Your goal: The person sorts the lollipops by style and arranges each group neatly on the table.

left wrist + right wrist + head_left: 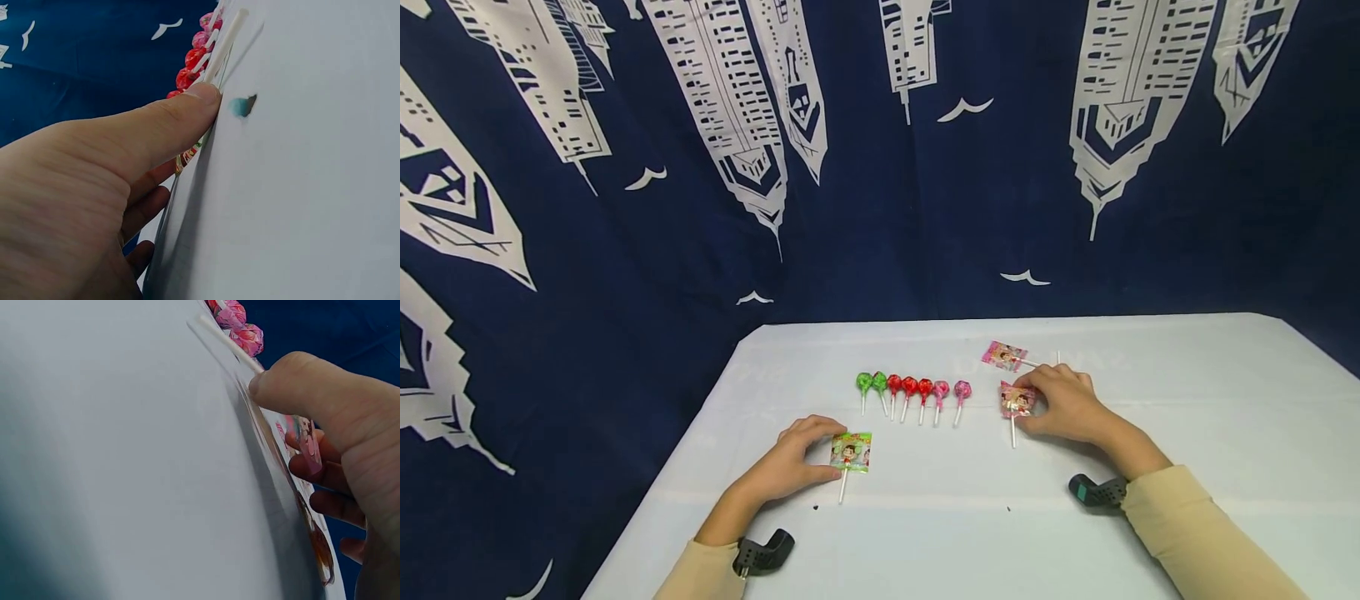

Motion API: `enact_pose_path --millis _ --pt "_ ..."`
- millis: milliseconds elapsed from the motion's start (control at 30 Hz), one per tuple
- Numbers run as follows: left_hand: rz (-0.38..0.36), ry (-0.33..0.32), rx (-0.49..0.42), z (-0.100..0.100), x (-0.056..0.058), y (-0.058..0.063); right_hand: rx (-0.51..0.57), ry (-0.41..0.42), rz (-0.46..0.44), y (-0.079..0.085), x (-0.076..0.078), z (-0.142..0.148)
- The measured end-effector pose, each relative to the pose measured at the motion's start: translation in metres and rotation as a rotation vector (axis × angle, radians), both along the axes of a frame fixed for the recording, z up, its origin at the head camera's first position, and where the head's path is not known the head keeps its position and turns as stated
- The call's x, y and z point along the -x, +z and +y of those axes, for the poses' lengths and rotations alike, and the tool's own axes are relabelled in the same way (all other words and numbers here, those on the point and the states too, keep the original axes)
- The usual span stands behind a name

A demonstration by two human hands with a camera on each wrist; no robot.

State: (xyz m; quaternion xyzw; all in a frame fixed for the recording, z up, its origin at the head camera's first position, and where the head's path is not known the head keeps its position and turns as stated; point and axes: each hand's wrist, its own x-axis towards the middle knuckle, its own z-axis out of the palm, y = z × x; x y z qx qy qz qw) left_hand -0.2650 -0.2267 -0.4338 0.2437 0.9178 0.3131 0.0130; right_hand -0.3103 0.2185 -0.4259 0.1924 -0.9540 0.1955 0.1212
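Left hand (pixel 793 461): fingers pinching green packet (pixel 851 451) by edges, stick pointing toward me. Right hand (pixel 1070 403): fingers pinching pink packet (pixel 1015 400), right of lollipops (pixel 909 386), which are lying in row on tabletop (pixel 940 525). Cannot tell whether packets are touching down.

Second pink packet (pixel 1004 356) lying just behind right fingers — careless lift could be nudging it. Thin wrappers could be slipping if I'm holding edges too lightly; sideways drag could be rolling nearest lollipops out of line.
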Motion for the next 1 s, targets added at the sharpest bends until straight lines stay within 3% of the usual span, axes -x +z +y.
enact_pose_path --millis 433,633,1000 --pt "0.004 0.016 -0.030 0.001 0.004 0.003 0.071 0.058 0.049 0.019 -0.009 -0.017" --pt "-0.021 0.040 -0.044 0.002 0.005 0.000 0.102 0.103 0.028 0.028 -0.019 -0.044" --pt "-0.066 0.045 -0.087 -0.003 0.004 -0.002 0.104 0.202 0.053 0.029 -0.026 -0.099"
